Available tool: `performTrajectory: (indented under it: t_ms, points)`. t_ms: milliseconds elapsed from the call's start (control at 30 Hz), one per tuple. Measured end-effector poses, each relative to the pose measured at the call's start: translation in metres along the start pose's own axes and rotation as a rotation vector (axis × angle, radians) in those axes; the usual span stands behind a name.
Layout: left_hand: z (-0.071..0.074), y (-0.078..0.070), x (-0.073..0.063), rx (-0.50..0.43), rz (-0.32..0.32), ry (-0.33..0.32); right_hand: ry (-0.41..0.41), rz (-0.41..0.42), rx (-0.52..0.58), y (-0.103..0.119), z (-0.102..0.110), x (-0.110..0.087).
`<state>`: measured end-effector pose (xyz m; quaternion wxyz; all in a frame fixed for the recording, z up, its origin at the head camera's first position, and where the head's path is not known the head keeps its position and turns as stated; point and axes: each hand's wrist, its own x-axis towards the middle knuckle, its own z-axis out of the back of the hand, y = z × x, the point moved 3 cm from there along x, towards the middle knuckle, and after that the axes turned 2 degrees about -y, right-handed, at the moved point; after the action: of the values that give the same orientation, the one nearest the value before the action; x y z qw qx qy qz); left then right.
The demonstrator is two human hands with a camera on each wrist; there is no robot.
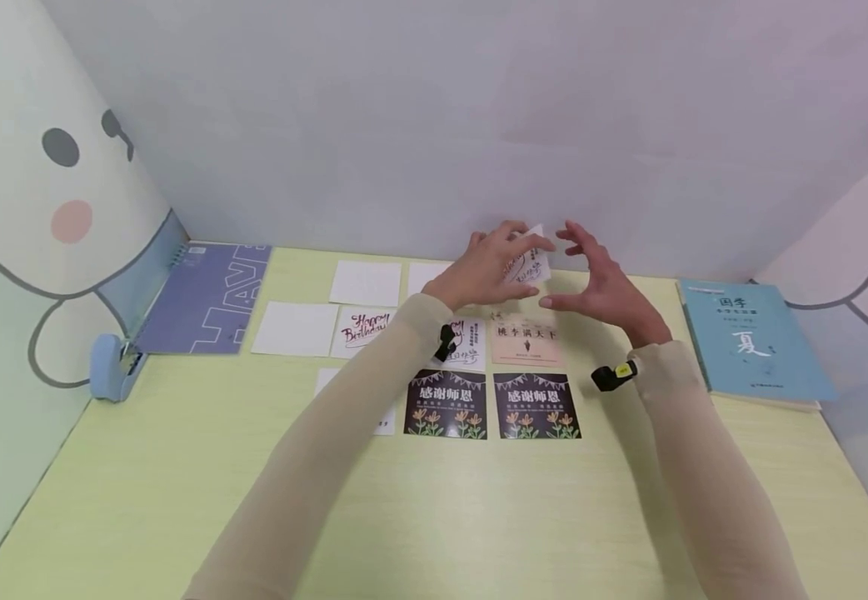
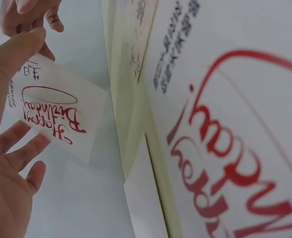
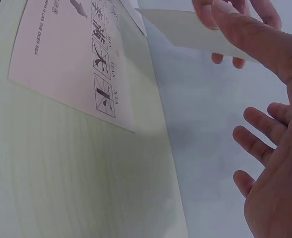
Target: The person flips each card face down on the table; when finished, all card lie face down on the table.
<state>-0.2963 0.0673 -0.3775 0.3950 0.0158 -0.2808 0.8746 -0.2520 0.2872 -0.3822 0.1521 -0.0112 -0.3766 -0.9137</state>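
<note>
A white "Happy Birthday" card is held up at the back edge of the table, tilted in front of the pale wall. My left hand grips it, the thumb on one side and the fingers behind. To its right, my right hand holds nothing, with thumb and fingers spread apart and slightly bent. Below the hands lies a pink card with Chinese characters. Another birthday card lies flat beside it, partly hidden by the left wrist. In the right wrist view the held card shows nearly edge-on.
Two dark flower cards lie in the front row. Blank white cards and a birthday card lie left. A purple spiral notebook and blue device sit far left, a teal book far right.
</note>
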Motion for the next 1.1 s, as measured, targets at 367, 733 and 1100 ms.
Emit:
performTrajectory:
  t_ms: [367, 733, 1100]
  points:
    - [0.014, -0.002, -0.002, -0.421, -0.048, -0.232, 0.122, -0.12, 0.015, -0.001, -0.015, 0.002]
    - [0.022, 0.006, -0.006, -0.403, -0.073, -0.18, 0.114, -0.105, 0.075, -0.002, -0.008, 0.004]
    - [0.004, 0.025, -0.017, 0.05, 0.091, 0.147, 0.125, -0.146, -0.083, -0.017, -0.016, 0.013]
